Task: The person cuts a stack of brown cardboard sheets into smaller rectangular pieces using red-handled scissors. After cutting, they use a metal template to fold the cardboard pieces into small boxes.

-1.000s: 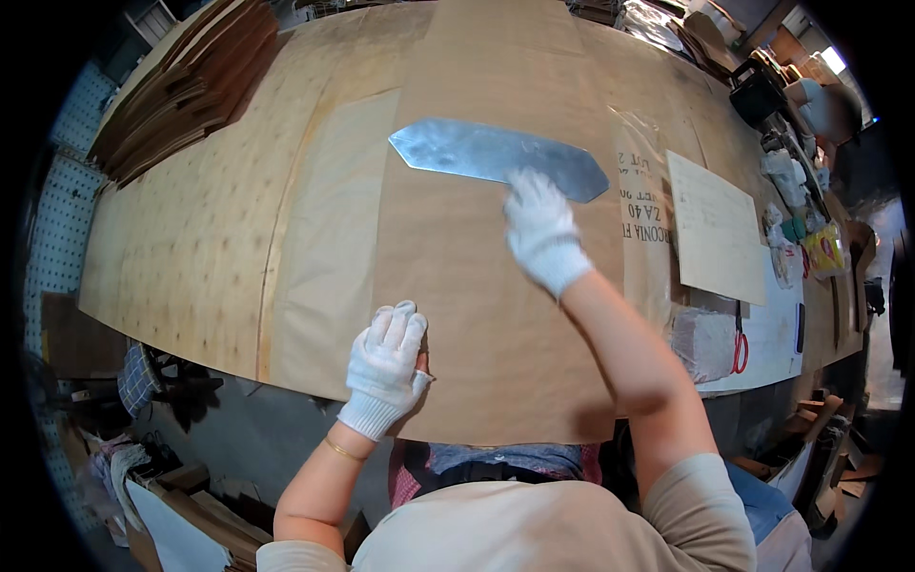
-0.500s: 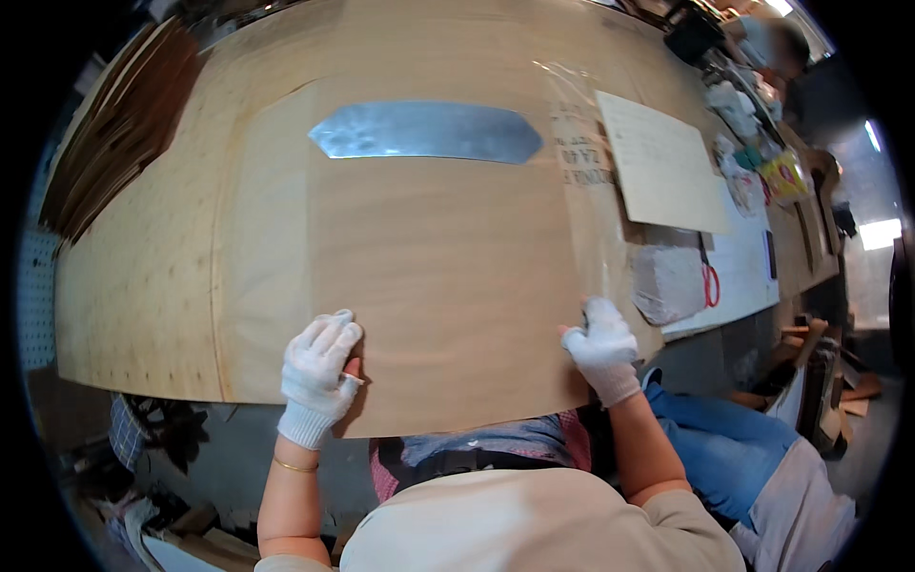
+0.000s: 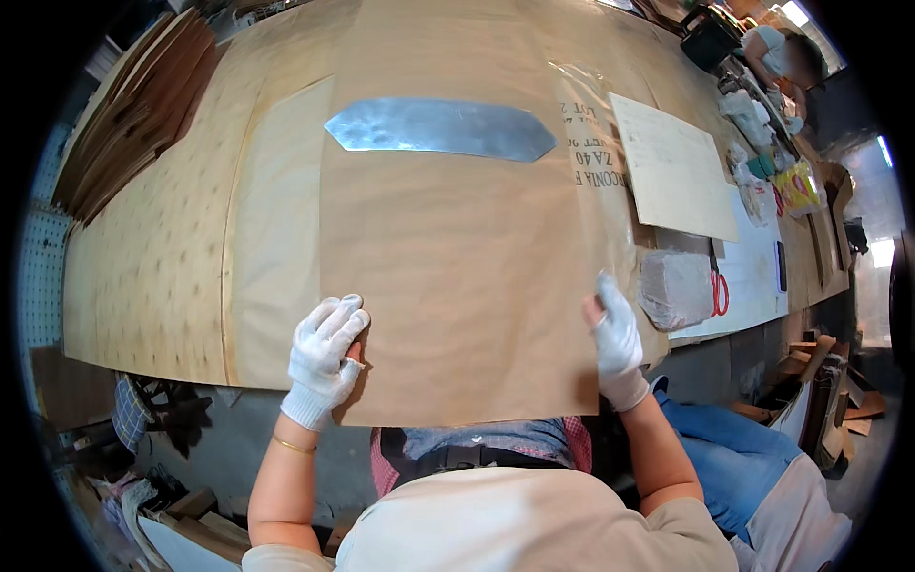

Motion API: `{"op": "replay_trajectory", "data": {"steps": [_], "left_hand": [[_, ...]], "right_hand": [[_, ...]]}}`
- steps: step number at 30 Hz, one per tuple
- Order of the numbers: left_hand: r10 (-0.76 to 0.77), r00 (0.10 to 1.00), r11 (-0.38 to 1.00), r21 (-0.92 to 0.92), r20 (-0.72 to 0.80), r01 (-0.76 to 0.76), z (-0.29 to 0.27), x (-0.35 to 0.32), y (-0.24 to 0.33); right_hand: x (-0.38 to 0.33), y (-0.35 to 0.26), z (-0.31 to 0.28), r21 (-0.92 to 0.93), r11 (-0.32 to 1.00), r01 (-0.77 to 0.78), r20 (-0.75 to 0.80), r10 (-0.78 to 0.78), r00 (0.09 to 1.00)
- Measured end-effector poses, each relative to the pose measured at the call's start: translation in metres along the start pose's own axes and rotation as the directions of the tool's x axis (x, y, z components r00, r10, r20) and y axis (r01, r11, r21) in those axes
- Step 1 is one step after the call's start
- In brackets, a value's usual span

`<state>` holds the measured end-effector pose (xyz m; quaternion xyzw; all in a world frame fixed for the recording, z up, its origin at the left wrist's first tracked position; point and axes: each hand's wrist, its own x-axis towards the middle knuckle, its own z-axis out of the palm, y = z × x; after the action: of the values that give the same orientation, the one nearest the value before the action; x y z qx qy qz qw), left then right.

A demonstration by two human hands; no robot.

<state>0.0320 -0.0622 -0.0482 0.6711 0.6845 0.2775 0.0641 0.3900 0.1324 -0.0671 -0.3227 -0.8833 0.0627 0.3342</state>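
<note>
A long sheet of brown paper (image 3: 457,286) lies in front of me, its near edge hanging at my waist. Across its far part rests a shiny metal plate (image 3: 443,129) with pointed ends. My left hand (image 3: 324,357), in a white glove with a bare thumb tip, lies over the sheet's left edge with its fingers stretched out. Beside the right edge, my right hand (image 3: 618,338), gloved likewise, is turned on its side, fingers extended and thumb apart. Whether its far side touches the paper is hidden.
On the right lie a pale board (image 3: 672,172), a plastic-wrapped block (image 3: 675,289) and red-handled scissors (image 3: 720,294). Stacked brown sheets (image 3: 143,114) stand at the far left of the wooden table (image 3: 152,276). Another person (image 3: 777,57) is at the far right.
My right hand has turned onto its side and its fingers have straightened beside the paper's edge. The left hand stays at the left edge. The whole view has shifted slightly.
</note>
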Motion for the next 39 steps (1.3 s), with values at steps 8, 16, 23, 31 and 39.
{"op": "replay_trajectory", "data": {"steps": [8, 16, 23, 31, 39], "left_hand": [[-0.07, 0.902, 0.996, -0.019, 0.426, 0.086, -0.064, 0.006, -0.013], [-0.841, 0.52, 0.412, -0.45, 0.147, 0.793, 0.006, 0.002, -0.025], [-0.609, 0.739, 0.776, -0.024, -0.29, 0.63, 0.032, 0.005, -0.026], [-0.678, 0.685, 0.708, 0.012, -0.268, 0.706, 0.03, 0.013, -0.026], [-0.658, 0.705, 0.715, 0.073, -0.264, 0.695, 0.033, 0.012, -0.032]], "right_hand": [[0.006, 0.03, -0.006, 0.304, 0.94, -0.156, 0.383, 0.03, 0.923], [0.028, 0.025, 0.018, 0.165, 0.518, -0.84, 0.553, 0.656, 0.514], [0.002, 0.013, 0.04, -0.101, 0.853, -0.512, 0.192, 0.521, 0.831], [0.006, 0.003, 0.044, -0.337, 0.873, -0.352, 0.179, 0.426, 0.887], [0.005, 0.011, 0.046, -0.308, 0.87, -0.386, 0.158, 0.446, 0.881]]}}
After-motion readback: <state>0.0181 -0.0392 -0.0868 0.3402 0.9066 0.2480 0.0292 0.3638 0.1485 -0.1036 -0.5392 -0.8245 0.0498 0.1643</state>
